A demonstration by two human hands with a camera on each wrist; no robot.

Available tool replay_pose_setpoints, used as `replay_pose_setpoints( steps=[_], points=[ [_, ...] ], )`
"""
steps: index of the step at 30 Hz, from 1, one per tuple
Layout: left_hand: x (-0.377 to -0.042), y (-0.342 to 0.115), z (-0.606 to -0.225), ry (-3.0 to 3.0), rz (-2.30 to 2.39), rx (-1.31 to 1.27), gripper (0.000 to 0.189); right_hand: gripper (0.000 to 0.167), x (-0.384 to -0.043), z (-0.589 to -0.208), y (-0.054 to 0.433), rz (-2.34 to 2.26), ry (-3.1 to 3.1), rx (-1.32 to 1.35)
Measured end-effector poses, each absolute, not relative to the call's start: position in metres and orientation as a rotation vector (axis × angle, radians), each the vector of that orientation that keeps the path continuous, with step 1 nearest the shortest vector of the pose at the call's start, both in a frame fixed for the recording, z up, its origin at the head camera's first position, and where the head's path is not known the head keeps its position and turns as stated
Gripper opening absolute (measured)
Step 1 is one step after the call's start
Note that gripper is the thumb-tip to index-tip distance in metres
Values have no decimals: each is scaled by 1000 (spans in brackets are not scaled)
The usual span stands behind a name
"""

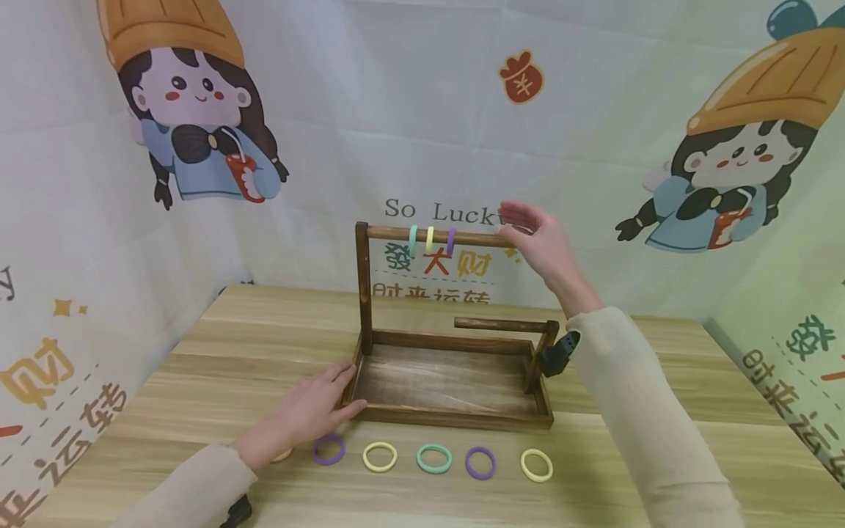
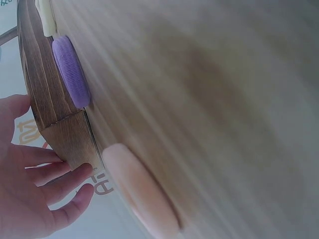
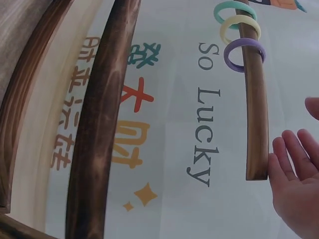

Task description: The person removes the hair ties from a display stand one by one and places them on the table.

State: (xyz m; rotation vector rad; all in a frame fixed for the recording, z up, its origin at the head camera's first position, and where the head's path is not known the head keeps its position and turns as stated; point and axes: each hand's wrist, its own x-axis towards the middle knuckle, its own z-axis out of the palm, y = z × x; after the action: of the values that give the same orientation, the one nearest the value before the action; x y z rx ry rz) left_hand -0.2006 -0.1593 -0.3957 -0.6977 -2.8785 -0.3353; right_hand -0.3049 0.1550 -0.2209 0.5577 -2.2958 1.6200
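The left hand (image 1: 306,403) rests against the left end of a brown wooden tray (image 1: 455,419), its fingers spread and relaxed at the end wall and its thumb by the front corner. The right hand (image 1: 538,238) is raised at the free end of the upper rod (image 1: 485,239), fingers extended and grasping nothing; whether a fingertip touches the wood, one cannot tell. Both arms wear pale sleeves (image 1: 637,385).

Three rings hang on the upper rod: a green ring (image 1: 413,240), then a pale yellow ring (image 1: 430,240), then a purple ring (image 1: 451,240), the last being nearest the free end. The rod runs right from a tall post (image 1: 364,286) at the tray's left end. A lower rod (image 1: 505,325) points left from a short post (image 1: 536,370) at the right end.

On the wooden table (image 1: 218,345), more rings lie flat in a row before the tray. From the left come a peach ring (image 2: 142,191), partly hidden by the left wrist in the head view, then purple, yellow, green, purple and yellow ones. Behind hangs a pale backdrop (image 1: 330,110) printed with cartoon figures and lettering.
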Motion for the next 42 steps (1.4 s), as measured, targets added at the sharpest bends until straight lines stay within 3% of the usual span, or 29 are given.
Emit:
replay_pose_setpoints(
  steps=[12,42],
  points=[
    [-199,-158,-392,-2861,-354,-711,63,49,-315,-213,134,1385,-2488,719],
    [-199,-158,-392,-2884,-361,-705,63,53,-318,-228,107,941,-2690,726]
  ],
)
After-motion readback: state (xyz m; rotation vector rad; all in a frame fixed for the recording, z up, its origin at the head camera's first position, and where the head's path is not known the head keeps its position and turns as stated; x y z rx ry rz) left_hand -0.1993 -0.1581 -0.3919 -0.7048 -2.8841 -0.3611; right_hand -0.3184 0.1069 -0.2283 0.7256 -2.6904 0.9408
